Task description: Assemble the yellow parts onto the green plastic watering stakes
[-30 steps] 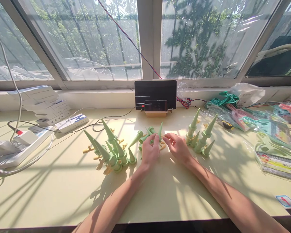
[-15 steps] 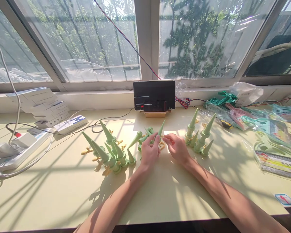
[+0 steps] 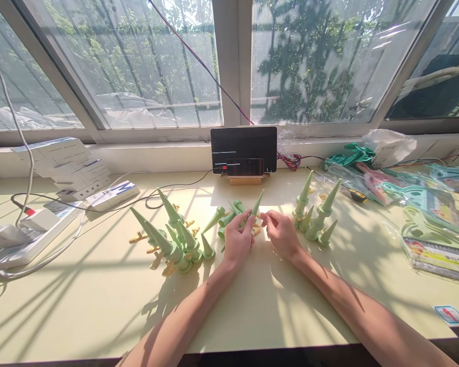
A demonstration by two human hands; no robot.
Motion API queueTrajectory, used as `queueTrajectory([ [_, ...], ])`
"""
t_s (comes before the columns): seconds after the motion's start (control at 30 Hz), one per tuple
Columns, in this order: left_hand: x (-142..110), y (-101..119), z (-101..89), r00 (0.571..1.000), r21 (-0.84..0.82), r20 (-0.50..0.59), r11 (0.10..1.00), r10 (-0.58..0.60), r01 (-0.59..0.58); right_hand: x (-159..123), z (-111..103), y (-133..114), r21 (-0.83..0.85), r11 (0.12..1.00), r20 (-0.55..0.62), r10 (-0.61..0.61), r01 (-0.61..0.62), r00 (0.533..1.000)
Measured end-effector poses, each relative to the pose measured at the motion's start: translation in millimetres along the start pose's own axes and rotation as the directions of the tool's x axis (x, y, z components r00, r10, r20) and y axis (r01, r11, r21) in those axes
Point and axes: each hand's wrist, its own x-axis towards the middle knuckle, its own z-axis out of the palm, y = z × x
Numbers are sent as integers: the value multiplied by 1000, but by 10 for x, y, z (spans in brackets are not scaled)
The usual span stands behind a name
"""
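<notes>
My left hand (image 3: 237, 238) is closed around a pale green cone-topped toy piece (image 3: 257, 203), its tip pointing up and slightly right. My right hand (image 3: 283, 233) is just beside it, thumb and forefinger pinched at the piece's right side. A small tan bit shows near those fingertips, too small to name. Behind and left of my left hand lie loose green cone pieces (image 3: 213, 220), partly hidden by it. Farther left stands a cluster of green cone towers (image 3: 163, 245) with tan pegs (image 3: 137, 237) sticking out. Another group of green towers (image 3: 323, 210) stands to the right.
A tablet (image 3: 243, 142) and a phone (image 3: 248, 167) lean on a wooden stand at the back. White boxes (image 3: 67, 163) and a power strip (image 3: 57, 216) with cables are at left. Bagged packages (image 3: 436, 250) and a yellow-black tool (image 3: 358, 195) lie at right.
The green cone piece in my left hand has tilted a little to the right. My right hand has shifted slightly right, with its fingers more curled.
</notes>
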Motion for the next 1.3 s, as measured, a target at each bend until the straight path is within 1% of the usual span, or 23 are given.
queueTrajectory([
  [0.2,-5,7,2,1000,22,4,1000,9,-9,22,4,15,126,988,25,83,-85,996],
  [0.37,-7,29,14,1000,24,7,1000,20,-20,57,29,115,218,965,46,136,-143,990],
  [0.47,-4,29,17,999,21,24,999,25,-25,77,48,183,244,951,76,176,-190,981],
  [0.57,-4,33,18,999,12,41,1000,21,-21,93,54,201,284,930,104,212,-233,972],
  [0.7,-10,43,19,998,12,53,1000,17,-18,107,37,135,402,851,169,294,-338,941],
  [0.8,-9,39,19,998,7,61,1000,23,-24,114,17,72,428,804,226,348,-413,910],
  [0.9,-2,24,19,997,2,73,1000,24,-24,116,-1,35,438,778,270,364,-451,891],
  [1.0,-1,17,24,996,4,89,1000,19,-20,116,-7,28,426,783,281,362,-454,889],
  [1.1,-4,34,34,998,8,63,1000,-3,2,116,0,40,413,808,267,334,-421,904],
  [1.2,3,61,38,1000,3,12,1000,-17,17,107,4,44,357,870,216,278,-341,936],
  [1.3,17,74,32,999,-39,-38,999,-20,19,83,-7,22,250,946,157,172,-208,972],
])
